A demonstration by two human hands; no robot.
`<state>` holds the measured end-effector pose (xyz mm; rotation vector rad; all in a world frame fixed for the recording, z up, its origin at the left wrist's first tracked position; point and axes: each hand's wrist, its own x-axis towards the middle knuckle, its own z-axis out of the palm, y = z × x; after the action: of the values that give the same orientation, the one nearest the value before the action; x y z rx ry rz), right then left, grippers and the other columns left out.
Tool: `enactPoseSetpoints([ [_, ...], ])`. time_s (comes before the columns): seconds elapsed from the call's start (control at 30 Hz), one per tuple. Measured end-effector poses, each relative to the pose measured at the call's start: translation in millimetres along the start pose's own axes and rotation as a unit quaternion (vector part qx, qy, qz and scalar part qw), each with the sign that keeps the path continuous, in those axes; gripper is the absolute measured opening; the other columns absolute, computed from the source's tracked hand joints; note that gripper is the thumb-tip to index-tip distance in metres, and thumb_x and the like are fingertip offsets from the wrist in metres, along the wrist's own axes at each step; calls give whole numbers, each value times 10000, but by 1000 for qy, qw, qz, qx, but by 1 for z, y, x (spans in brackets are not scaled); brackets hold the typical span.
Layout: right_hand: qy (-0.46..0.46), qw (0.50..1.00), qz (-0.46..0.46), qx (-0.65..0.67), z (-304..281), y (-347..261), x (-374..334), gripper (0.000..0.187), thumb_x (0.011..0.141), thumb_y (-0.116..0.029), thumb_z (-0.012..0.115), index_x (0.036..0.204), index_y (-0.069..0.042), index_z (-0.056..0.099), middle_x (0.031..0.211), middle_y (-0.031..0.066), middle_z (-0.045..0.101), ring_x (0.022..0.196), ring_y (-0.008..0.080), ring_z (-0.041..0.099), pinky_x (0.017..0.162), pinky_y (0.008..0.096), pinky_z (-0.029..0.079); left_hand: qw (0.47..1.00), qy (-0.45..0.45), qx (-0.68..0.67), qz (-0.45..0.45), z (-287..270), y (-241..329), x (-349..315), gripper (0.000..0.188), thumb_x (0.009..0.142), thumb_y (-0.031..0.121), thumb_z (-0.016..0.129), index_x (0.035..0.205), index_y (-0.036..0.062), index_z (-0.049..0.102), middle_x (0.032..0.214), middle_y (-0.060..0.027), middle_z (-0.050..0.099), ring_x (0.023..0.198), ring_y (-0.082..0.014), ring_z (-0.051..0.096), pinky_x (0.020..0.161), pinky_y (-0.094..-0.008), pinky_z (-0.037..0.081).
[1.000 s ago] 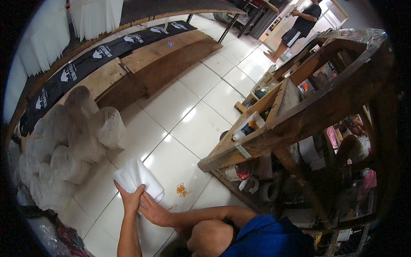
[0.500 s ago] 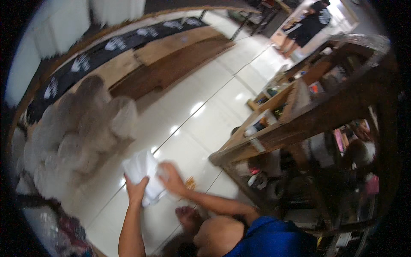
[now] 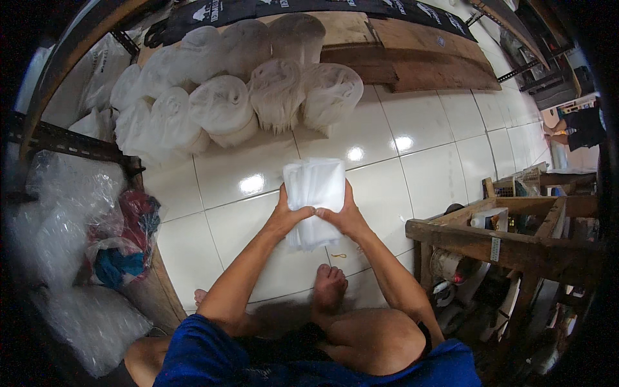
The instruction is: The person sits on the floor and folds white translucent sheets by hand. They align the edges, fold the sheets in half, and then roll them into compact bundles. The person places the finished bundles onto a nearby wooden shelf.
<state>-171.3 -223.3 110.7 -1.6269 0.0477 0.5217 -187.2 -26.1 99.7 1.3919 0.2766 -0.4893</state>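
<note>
A stack of thin white translucent sheets or bags (image 3: pixel 316 182) is held over the tiled floor in front of me; its exact kind is unclear. Around its left edge my left hand (image 3: pixel 287 214) is closed, thumb lying across the top. My right hand (image 3: pixel 347 214) grips the opposite edge the same way, and the two thumb tips meet near the middle. Fingers under the stack are hidden. Below it, close to my bare foot (image 3: pixel 329 284), a small tan loop like a rubber band (image 3: pixel 338 256) lies on the floor.
Several white plastic rolls or bundles (image 3: pixel 222 106) stand ahead to the left, beside brown boards (image 3: pixel 432 61). Clear plastic bags (image 3: pixel 71 226) fill the left side. A wooden rack (image 3: pixel 490 242) with assorted items stands at right. Another person (image 3: pixel 580 126) is at far right.
My view has swung left and levelled. My right hand, blurred over the stack's side before, now grips its right edge, and the stack is held out by both hands.
</note>
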Motion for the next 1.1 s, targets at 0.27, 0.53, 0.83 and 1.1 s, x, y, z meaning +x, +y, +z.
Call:
enactPoseSetpoints([
  [0.27,-29,999,-44,-8,15,-11,-12,1270,657,-97,884,1533,-45,-36,1474,206,336,1358,307,397,1105,411,383,998,-38,-50,-2,-11,4,-9,1130,704,262,831,1545,68,102,1420,-179,427,1310,-293,437,1099,-415,359],
  [0.53,20,994,-112,-8,24,-38,0,1348,601,-172,926,1536,-50,-38,1474,190,345,1367,302,388,1116,419,366,985,-15,62,160,-20,28,-2,1206,611,301,914,1508,11,162,1402,-185,435,1340,-312,414,1112,-405,345],
  [0.83,-59,990,-129,-11,-17,-56,4,1126,628,-392,893,1492,-6,283,1445,164,406,1380,280,371,1150,400,284,846,22,324,424,-50,-30,18,1300,503,312,959,1534,169,180,1516,-254,270,1392,-449,317,1126,-498,353],
  [1.1,-46,829,-266,-489,29,-150,13,1027,696,-529,789,1494,-58,345,1473,252,375,1362,442,367,1143,558,247,923,-12,144,356,-60,-82,33,1303,497,333,957,1553,242,200,1550,-242,250,1419,-447,292,1133,-504,345],
])
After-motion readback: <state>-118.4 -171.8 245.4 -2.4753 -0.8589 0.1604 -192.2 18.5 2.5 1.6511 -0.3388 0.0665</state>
